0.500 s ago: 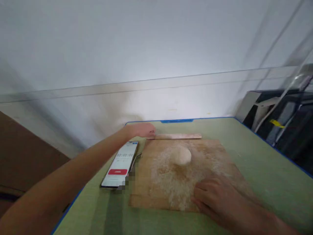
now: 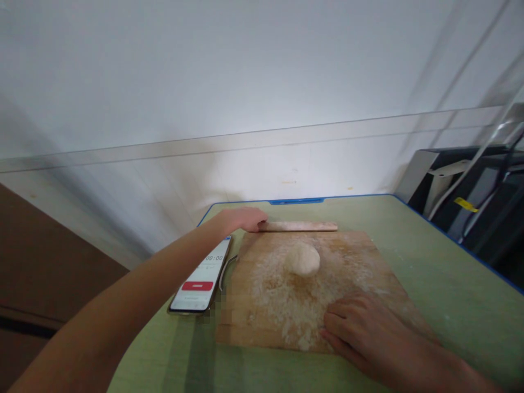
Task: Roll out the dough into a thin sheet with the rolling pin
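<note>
A round ball of pale dough (image 2: pixel 303 259) sits on a flour-dusted wooden board (image 2: pixel 233 316). Along the board's far edge lies a floury rolling pin (image 2: pixel 303 226). My left hand (image 2: pixel 250 219) has its fingers closed around the left end of that pin. On the near right part of the board rests my right hand (image 2: pixel 360 330), palm down, fingers curled and pressed together. Its underside is hidden, so whether anything is beneath the fingers does not show.
A phone (image 2: pixel 198 286) with a timer screen lies left of the board, under my left forearm, beside a thin curved metal piece (image 2: pixel 224 270). The green table (image 2: pixel 409 234) has a blue edge against a white wall. Dark equipment with cables (image 2: pixel 478 191) stands at right.
My left hand has moved slightly right and taken hold of the rolling pin's end. My right hand and the dough look unmoved.
</note>
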### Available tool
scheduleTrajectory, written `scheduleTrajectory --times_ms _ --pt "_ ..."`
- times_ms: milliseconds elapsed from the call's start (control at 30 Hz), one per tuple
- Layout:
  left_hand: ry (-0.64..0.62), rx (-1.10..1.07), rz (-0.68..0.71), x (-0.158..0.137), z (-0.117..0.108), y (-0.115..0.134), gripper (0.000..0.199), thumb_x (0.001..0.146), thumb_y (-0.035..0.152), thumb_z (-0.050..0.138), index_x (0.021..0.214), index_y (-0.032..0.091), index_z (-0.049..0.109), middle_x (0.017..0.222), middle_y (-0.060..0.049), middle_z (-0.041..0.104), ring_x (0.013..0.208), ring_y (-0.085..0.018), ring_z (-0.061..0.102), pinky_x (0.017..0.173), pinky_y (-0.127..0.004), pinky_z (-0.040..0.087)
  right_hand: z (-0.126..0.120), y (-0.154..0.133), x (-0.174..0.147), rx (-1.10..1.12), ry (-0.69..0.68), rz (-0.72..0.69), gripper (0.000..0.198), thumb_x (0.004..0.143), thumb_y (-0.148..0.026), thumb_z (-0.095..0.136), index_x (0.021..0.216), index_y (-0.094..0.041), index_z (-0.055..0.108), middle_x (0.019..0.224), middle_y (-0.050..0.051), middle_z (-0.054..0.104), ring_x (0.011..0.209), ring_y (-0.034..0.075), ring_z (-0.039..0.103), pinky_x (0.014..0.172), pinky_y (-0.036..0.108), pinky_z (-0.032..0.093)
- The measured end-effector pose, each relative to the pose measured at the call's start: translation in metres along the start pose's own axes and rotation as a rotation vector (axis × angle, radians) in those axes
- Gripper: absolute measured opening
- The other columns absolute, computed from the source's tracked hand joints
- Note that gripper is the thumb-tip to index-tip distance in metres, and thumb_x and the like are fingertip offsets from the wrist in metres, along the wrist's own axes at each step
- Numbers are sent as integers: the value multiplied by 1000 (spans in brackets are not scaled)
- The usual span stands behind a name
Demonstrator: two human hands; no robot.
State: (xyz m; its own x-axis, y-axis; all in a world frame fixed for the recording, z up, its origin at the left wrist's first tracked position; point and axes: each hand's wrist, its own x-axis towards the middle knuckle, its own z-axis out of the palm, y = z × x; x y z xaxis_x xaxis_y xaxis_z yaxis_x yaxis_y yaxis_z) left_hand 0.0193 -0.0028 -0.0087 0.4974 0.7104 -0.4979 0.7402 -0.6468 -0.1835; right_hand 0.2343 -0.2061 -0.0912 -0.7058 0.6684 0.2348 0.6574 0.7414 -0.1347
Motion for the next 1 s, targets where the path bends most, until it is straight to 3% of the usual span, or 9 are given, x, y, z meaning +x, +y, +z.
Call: scheduleTrajectory --times_ms 300,467,567,700,833,1000 --pt "-32 45 -43 3 -10 9 33 90 34 56 118 16 54 118 -9 57 100 -21 59 83 -42 52 7 3 -1 -11 103 -41 18 78 -8 56 68 -23 51 64 -7 60 56 13 55 54 30 30" --pt "9 69 -45 8 -7 7 34 90 34 56 118 16 54 118 -9 57 100 -21 59 83 -42 52 0 3 -1 20 49 -29 19 82 -10 52 68 -22 53 64 -6 60 56 13 54 55 29 29" --pt "102 80 -48 8 -5 8 32 90 34 55 117 16 55 116 -8 58 98 -21 60 83 -41 52 -2 3 -2 34 17 -27 20 82 -10 52 67 -22 53 63 -5 60 55 12 54 55 29 28" --pt "324 136 -117 2 -11 15 25 92 31 46 105 17 63 106 -10 64 100 -25 61 83 -38 48 -1 4 -3 32 52 -26 19 81 -9 54 67 -22 52 63 -6 60 55 12 54 56 30 28" --pt "503 194 -249 -2 -21 24 38 87 43 48 98 12 67 102 -17 66 102 -35 60 84 -41 44 0 4 -2 24 56 -32 19 82 -11 56 66 -22 53 62 -7 59 55 12 53 55 31 27" --pt "628 190 -414 -18 -28 26 56 86 59 42 102 11 65 102 -18 65 100 -35 60 81 -40 44 -4 4 0 19 42 -40 19 82 -12 58 66 -21 54 62 -6 59 55 11 53 54 30 25"
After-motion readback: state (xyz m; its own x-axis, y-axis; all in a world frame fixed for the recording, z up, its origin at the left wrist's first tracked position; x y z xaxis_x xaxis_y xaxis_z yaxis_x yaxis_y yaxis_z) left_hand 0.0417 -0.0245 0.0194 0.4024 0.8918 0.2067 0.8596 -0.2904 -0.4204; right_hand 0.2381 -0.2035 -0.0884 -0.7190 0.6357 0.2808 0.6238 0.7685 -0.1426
